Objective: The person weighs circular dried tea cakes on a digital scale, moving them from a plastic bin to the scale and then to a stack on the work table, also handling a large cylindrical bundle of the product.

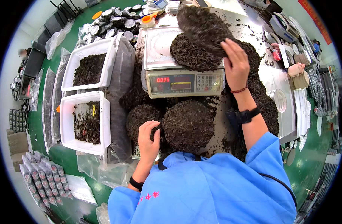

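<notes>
My right hand (236, 61) grips the edge of a round, dark dried seaweed cake (202, 28), which is tilted and blurred above the scale. Another seaweed cake (191, 56) rests on the right part of the white pan of a digital scale (159, 43) with a lit red display. My left hand (148, 140), fingers bent and apart, is over the right edge of a smaller-looking cake (139, 117); whether it touches is unclear. Just right of it sits a large round cake (189, 125), in front of the scale. More cakes (266, 108) overlap along the right side.
Two white bins (63, 80) (66, 139) with loose seaweed stand at the left. Many wrapped round packs (117, 23) are heaped at the far left. An orange tape dispenser (150, 17) lies behind the scale. A clear round container (279, 100) stands at the right.
</notes>
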